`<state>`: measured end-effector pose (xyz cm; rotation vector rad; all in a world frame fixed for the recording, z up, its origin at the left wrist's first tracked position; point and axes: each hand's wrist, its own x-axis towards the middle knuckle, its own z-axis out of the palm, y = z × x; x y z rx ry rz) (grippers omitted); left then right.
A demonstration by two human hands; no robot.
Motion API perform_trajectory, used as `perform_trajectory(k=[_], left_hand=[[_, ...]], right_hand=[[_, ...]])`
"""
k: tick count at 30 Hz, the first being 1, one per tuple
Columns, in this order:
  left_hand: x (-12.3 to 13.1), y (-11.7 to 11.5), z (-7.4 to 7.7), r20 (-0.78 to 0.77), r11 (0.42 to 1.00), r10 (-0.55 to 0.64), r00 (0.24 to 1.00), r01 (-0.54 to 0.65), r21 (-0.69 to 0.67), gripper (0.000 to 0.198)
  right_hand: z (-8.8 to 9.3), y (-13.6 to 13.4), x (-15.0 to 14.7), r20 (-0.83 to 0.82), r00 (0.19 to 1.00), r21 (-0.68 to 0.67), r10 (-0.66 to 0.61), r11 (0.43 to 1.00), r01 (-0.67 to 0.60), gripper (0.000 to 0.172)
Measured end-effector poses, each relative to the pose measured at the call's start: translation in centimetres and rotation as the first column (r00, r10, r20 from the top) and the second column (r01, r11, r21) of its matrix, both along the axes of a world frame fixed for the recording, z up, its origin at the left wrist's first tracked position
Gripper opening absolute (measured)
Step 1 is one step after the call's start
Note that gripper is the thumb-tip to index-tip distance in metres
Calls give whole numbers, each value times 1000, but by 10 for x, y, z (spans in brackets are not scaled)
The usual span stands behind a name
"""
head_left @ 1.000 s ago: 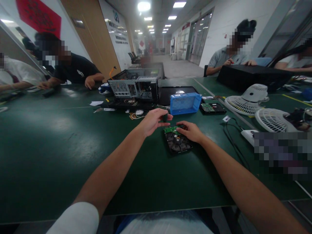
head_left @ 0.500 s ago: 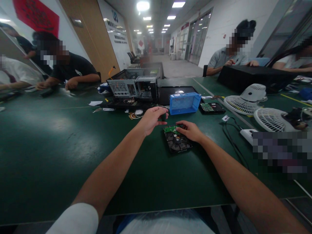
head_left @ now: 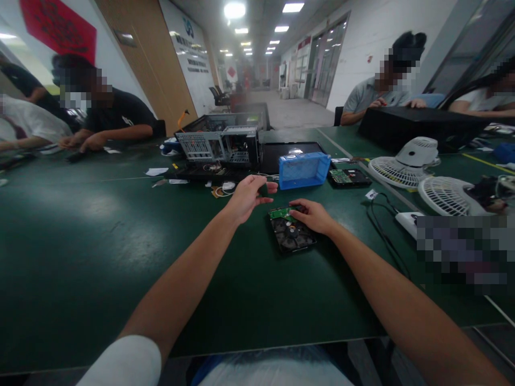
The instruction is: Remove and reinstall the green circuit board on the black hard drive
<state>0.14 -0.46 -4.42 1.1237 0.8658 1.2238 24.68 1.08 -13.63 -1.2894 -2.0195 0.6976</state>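
A hard drive (head_left: 293, 237) lies on the green table with its green circuit board facing up. My right hand (head_left: 316, 215) grips its upper right part, the thumb on the board and the fingers at the far edge. Just left of the drive, my left hand (head_left: 250, 199) is raised with thumb and fingers curled round a small dark thing, too hidden to name. An upright blue plastic bin (head_left: 304, 171) stands beyond both hands.
An opened computer case (head_left: 219, 145) stands at the back, beside a black panel (head_left: 292, 151). Another drive (head_left: 350, 177), white fan parts (head_left: 396, 170), a power strip (head_left: 409, 222) and cables are on the right. Several people sit around the table (head_left: 100, 257).
The fingers of my left hand have shifted, and the dark thing between them shows slightly farther left. My right hand and the hard drive have stayed in place.
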Motion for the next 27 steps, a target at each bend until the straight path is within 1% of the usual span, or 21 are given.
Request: perform_trajectory(k=[3,7,10,14,20,23,27], left_hand=[[-2,1,1,-18,1000,-17,1000,18,8,18],[-4,2,2,-61,999,3,998,-1,33,18],[-4,1,3,-77,999,-26,997,29,34,20],[-2,-3,4,-31,997,-82,996,82,10,23],[2,-7,6,12,989,-141,990,142,-36,19],[2,-6,6,29,989,-142,989,143,-47,17],[0,-5,6,13,993,-111,994,111,-35,16]], right_hand=[[0,-1,0,0,1000,1,1,1000,-1,43],[-1,0,0,9,1000,0,0,1000,0,44],[-2,1,0,5,1000,6,1,1000,-1,43],[-1,0,0,18,1000,23,-5,1000,4,43],[4,-2,-1,54,998,54,-17,998,14,42],[2,-1,-1,45,999,46,-13,999,11,43],[-1,0,0,23,1000,26,-8,1000,8,44]])
